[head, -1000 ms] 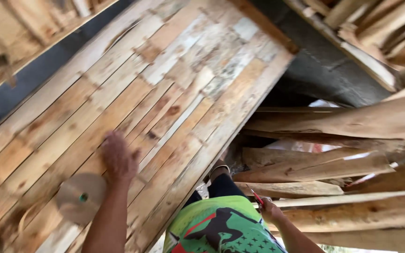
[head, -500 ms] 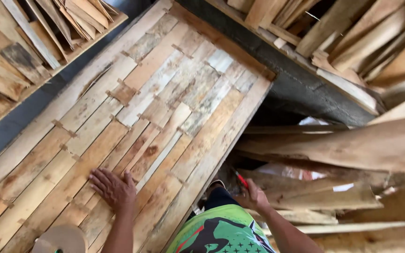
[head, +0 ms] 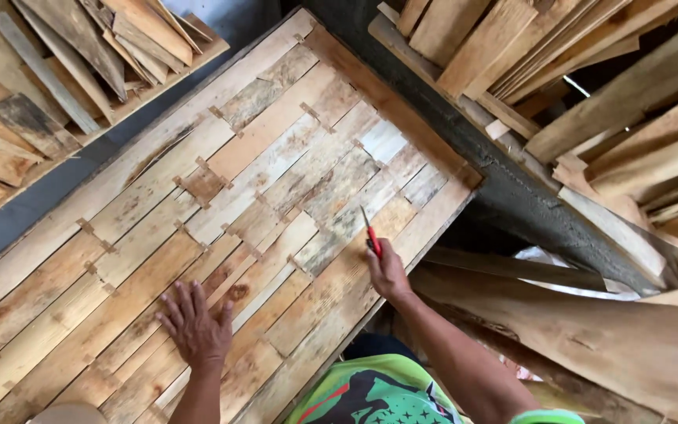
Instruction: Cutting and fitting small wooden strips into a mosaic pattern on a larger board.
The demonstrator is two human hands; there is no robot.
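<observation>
A large panel of joined wooden planks (head: 221, 196) lies tilted in front of me, its strips held by small wooden joints. My left hand (head: 195, 323) rests flat on the panel's lower part, fingers spread. My right hand (head: 388, 272) is closed around a thin red-handled tool (head: 369, 232), whose tip points up onto the planks near the panel's right edge.
Stacks of loose boards (head: 64, 55) lie at the upper left, and more planks (head: 559, 63) pile up at the upper right. A dark grey beam (head: 527, 204) runs along the panel's right side. Rough wide boards (head: 590, 330) lie at the lower right.
My right hand has come up from beside my body onto the panel's right edge with the red tool. My left hand stays flat on the planks. The view has shifted.
</observation>
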